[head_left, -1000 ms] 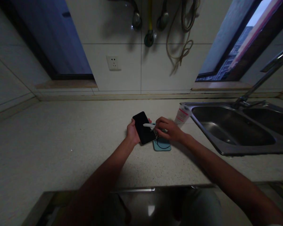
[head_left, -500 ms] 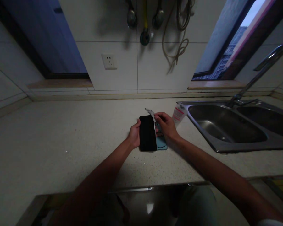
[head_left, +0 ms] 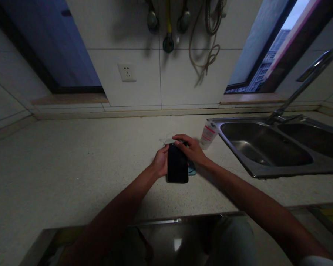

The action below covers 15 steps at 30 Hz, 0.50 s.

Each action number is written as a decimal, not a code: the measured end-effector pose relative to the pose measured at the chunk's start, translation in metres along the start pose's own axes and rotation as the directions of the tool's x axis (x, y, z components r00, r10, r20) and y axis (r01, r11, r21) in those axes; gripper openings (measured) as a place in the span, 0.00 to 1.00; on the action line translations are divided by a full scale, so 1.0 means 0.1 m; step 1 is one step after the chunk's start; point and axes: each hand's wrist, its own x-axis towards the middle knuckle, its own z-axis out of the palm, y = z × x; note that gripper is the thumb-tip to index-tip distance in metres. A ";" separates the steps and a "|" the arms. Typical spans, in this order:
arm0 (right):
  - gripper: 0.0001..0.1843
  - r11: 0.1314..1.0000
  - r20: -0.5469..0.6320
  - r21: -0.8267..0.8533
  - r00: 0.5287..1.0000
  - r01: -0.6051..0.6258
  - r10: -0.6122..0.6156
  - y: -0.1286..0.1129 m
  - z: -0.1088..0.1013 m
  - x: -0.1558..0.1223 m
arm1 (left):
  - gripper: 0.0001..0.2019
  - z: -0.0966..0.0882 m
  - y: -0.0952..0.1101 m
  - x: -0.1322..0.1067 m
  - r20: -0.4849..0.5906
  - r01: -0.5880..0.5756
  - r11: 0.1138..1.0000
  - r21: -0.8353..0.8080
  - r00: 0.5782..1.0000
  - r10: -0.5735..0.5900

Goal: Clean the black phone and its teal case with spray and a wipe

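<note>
Left hand [head_left: 161,162] holds phone [head_left: 178,166]; cup [head_left: 208,136] bears illegible red print [head_left: 210,129].

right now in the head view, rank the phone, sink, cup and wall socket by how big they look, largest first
1. Sink
2. Phone
3. Cup and wall socket: too alike in apparent size to rank

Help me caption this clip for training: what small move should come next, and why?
Perhaps slide the right hand down the black phone with the thin white piece: the piece is at that hand's fingertips by the phone's top edge, the left hand holds the phone's side, and most of its face lies uncovered.
</note>
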 end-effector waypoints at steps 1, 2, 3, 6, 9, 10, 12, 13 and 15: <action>0.15 0.992 0.002 -0.082 0.995 0.099 -0.099 0.01 0.00 0.00 | 0.24 0.03 -0.01 -0.01 -0.007 -0.010 1.000 -0.020 1.000 0.010; 0.14 0.970 0.021 -0.160 0.983 0.181 -0.180 0.03 -0.01 0.01 | 0.25 0.07 -0.01 -0.02 -0.016 -0.026 0.999 -0.046 1.000 0.025; 0.14 0.940 0.050 -0.236 0.969 0.247 -0.242 0.03 -0.02 0.01 | 0.25 0.11 -0.01 -0.03 -0.027 -0.043 0.996 -0.073 0.999 0.041; 0.15 0.828 0.166 -0.403 0.921 0.390 -0.353 0.03 -0.02 0.02 | 0.27 0.20 -0.01 -0.04 -0.056 -0.086 0.984 -0.153 0.995 0.079; 0.16 0.746 0.310 -0.410 0.849 0.525 -0.428 -0.01 0.01 -0.01 | 0.30 0.20 0.01 -0.04 -0.047 -0.085 0.971 -0.224 0.996 0.077; 0.16 0.725 0.354 -0.388 0.818 0.569 -0.453 -0.03 0.03 -0.02 | 0.31 0.17 0.03 -0.04 -0.043 -0.082 0.966 -0.243 0.996 0.074; 0.16 0.682 0.411 -0.348 0.759 0.643 -0.506 -0.07 0.06 -0.05 | 0.32 0.10 0.07 -0.03 -0.032 -0.072 0.960 -0.272 0.997 0.066; 0.16 0.658 0.427 -0.330 0.729 0.677 -0.535 -0.09 0.07 -0.06 | 0.33 0.06 0.10 -0.03 -0.025 -0.064 0.959 -0.277 0.998 0.059; 0.16 0.610 0.442 -0.292 0.669 0.737 -0.597 -0.14 0.07 -0.09 | 0.34 0.00 0.15 -0.04 0.002 -0.079 0.961 -0.267 0.997 0.083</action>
